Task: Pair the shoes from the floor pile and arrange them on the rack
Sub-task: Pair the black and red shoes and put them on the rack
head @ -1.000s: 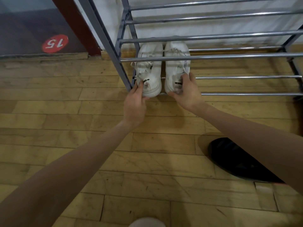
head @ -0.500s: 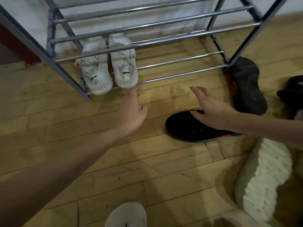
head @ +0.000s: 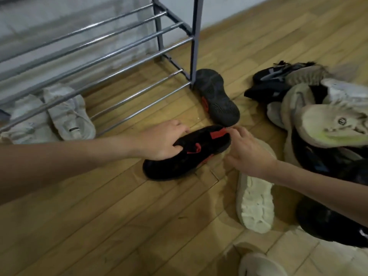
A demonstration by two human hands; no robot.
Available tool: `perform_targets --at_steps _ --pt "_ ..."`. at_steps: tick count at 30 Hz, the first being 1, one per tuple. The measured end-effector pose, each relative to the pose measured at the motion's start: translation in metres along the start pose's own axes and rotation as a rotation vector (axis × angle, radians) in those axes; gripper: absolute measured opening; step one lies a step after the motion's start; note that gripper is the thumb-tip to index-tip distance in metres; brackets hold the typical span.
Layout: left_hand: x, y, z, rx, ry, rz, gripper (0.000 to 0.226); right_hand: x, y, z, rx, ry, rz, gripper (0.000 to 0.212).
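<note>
The left hand (head: 159,141) is curling its fingers over the black-and-red shoe (head: 185,154) on the floor (head: 99,216); the right hand (head: 248,154) is pinching its red heel tab (head: 219,134).

Setting: indoor room, domestic-looking entry or hallway corner. Evidence: worn wood-plank floor (head: 123,226); pale plastered wall (head: 59,18) directly behind a metal-tube shoe rack (head: 175,42); white sneakers (head: 69,116) on its lowest rails; loose pile of mixed shoes (head: 318,120) on the floor beside the rack. No furniture or signage otherwise visible to narrow it further
</note>
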State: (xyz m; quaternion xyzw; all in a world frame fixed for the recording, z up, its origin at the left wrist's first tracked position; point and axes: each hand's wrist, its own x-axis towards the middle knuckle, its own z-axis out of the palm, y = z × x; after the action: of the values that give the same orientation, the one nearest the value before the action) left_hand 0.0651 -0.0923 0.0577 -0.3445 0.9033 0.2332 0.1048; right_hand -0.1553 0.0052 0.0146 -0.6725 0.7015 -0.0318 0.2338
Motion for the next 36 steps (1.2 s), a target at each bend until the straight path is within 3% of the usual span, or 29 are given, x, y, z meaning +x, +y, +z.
perform_targets --at_steps 4,7,13,18,22,24,26,29,32,36 --pt "0.005 -0.008 -0.001 0.091 -0.109 -0.031 0.053 0.028 0.012 0.001 0.085 0.06 0.148 0.069" --pt "0.015 -0.012 0.016 0.08 -0.073 -0.088 0.063 0.061 0.019 0.0 0.095 0.092 0.194 0.072" --pt "0.032 -0.005 0.064 -0.094 0.034 -0.236 0.127 0.12 0.022 -0.009 0.131 0.052 0.309 0.089" --pt "0.035 -0.009 0.088 0.112 0.06 -0.167 0.135 0.137 0.022 -0.006 -0.01 -0.007 0.361 0.096" --pt "0.039 -0.011 0.094 0.11 0.065 -0.147 0.127 0.13 0.016 -0.003 0.054 0.129 0.364 0.085" --pt "0.038 -0.017 0.093 0.109 0.042 -0.128 0.127 0.115 0.01 -0.001 0.276 0.231 0.349 0.081" --pt "0.034 -0.028 0.086 0.106 0.003 -0.087 0.127 0.095 0.002 -0.002 0.726 0.312 0.364 0.073" --pt "0.024 -0.049 0.075 0.129 -0.022 0.01 0.114 0.072 0.0 0.001 1.208 0.281 0.472 0.063" --pt "0.019 -0.067 0.066 0.13 -0.022 0.161 0.09 0.049 0.005 0.009 1.392 0.191 0.493 0.048" --pt "0.01 -0.079 0.053 0.173 -0.082 0.298 0.072 0.028 0.007 0.01 1.618 0.004 0.446 0.056"
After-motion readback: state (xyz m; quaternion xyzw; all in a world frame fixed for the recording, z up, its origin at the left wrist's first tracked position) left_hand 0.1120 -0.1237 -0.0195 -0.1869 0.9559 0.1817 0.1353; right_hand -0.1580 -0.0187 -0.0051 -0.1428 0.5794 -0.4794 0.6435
